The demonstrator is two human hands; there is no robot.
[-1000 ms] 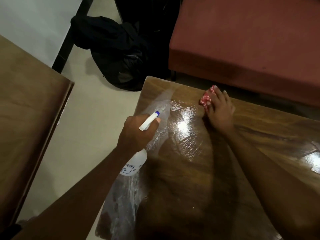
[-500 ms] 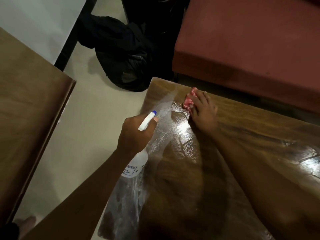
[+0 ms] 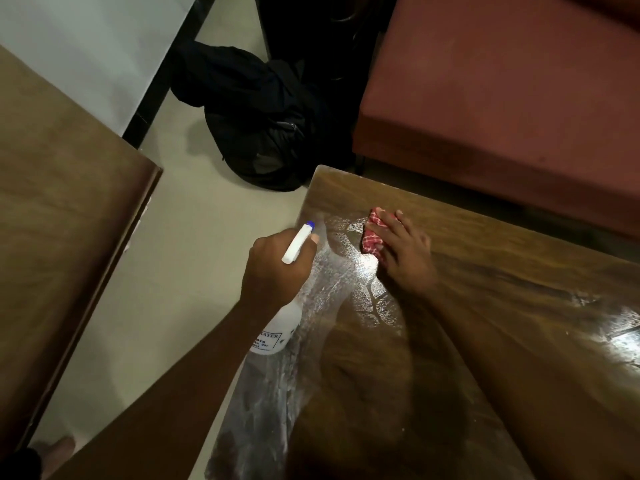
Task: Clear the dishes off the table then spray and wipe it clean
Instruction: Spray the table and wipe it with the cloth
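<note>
At 11 o'clock on brown wooden table, flat R hand presses red-checked cloth to wipe; L hand grips white plastic spray bottle, ready.

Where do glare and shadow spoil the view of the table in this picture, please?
Head view: a bright glare spot sits on the wet table just beside the cloth under the right hand; a second glare patch lies at the right edge; the near tabletop is dim under a broad shadow; the bottle in the left hand looks sharp.
</note>
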